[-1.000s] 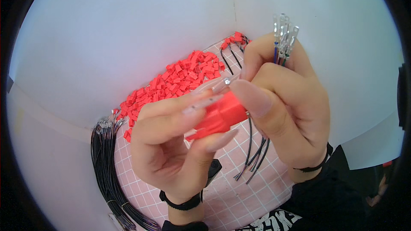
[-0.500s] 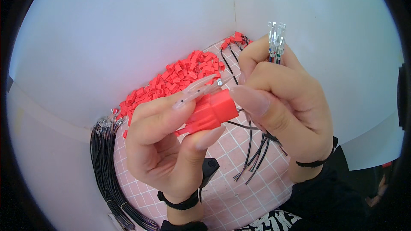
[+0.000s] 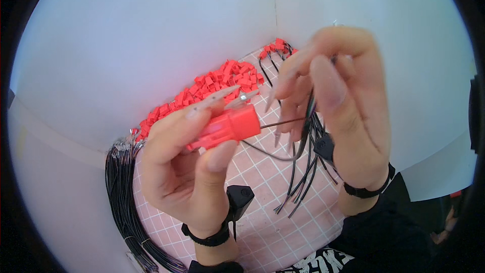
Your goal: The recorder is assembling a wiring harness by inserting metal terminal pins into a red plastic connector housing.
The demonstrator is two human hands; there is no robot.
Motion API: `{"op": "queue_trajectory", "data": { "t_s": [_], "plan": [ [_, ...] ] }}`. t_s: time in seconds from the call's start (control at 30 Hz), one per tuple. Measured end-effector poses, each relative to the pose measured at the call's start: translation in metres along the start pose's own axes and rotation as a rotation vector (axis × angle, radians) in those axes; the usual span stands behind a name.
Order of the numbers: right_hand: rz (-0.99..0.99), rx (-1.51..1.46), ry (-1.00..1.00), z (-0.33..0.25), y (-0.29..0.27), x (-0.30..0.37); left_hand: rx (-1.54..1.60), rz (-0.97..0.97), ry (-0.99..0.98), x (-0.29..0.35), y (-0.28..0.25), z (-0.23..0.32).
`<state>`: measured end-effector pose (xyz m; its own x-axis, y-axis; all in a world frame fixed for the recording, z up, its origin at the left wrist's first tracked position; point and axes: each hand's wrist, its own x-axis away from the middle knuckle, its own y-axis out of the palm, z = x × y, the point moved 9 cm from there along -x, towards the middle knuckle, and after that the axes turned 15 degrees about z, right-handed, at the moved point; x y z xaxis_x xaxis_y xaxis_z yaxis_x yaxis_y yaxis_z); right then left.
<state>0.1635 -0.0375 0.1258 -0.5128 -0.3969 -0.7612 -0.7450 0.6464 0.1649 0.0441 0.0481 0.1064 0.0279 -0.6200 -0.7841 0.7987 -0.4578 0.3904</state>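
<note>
- Now the right hand (image 3: 343, 106) is being drawn away from the red connector (image 3: 227, 127), its grip closed on black wires (image 3: 305, 136), one trailing.
- The connector is being pinched by the left hand (image 3: 187, 172) above the worktop (image 3: 262, 222).
- Wire tips are being hidden by blurred fingers (image 3: 323, 81).

Place: a small assembly workshop.
Signs: heap of red plastic connectors (image 3: 202, 91), bundled black wires (image 3: 121, 192), pink grid mat (image 3: 262, 222) on white worktop (image 3: 126, 45).
</note>
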Motion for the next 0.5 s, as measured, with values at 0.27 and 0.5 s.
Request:
{"op": "queue_trajectory", "data": {
  "t_s": [0.27, 0.5],
  "plan": [
    [0.411, -0.339, 0.267, 0.012, -0.018, 0.0, -0.155, -0.029, 0.048, -0.002, -0.001, 0.002],
    [0.191, -0.275, 0.412, 0.03, -0.018, 0.0, -0.122, 0.013, -0.028, -0.002, 0.0, -0.003]
  ]
}}
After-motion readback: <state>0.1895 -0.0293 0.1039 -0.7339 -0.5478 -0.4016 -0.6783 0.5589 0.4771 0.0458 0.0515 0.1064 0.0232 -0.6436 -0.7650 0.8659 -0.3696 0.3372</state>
